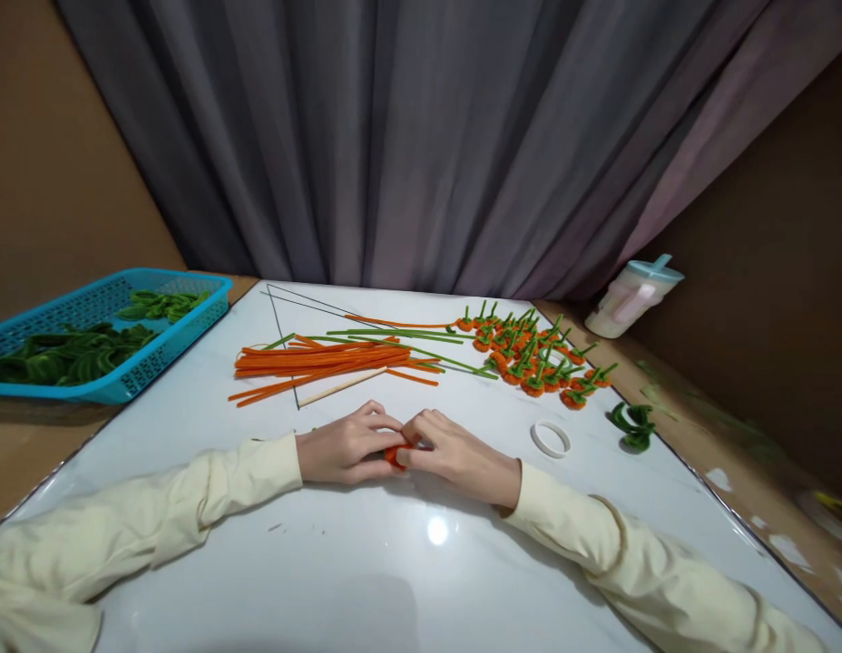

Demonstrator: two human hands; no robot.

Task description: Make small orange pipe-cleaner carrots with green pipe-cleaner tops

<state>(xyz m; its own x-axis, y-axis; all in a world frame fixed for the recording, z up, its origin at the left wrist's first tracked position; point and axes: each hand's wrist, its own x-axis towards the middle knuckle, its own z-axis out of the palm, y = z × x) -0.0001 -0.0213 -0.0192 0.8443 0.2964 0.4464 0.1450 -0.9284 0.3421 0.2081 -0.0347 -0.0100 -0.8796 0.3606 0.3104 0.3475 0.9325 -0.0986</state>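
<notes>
My left hand [353, 444] and my right hand [448, 453] meet at the middle of the white table. Between their fingertips is a small orange pipe-cleaner pumpkin [395, 456], mostly covered by the fingers. Both hands are closed on it, the left from one side and the right from the other. Just beyond them lies a bundle of orange pipe cleaners [318, 360], with a thin wooden stick [343, 388] along its near side. Several finished orange pumpkins with green stems [523, 354] stand grouped at the back right.
Green pipe cleaners [394, 334] lie behind the orange bundle. A blue basket [125, 385] of green curled pieces stands at left. On the right are a white ring [550, 439], green curls [633, 424] and a lidded cup [631, 297]. A grey curtain [407, 145] hangs behind.
</notes>
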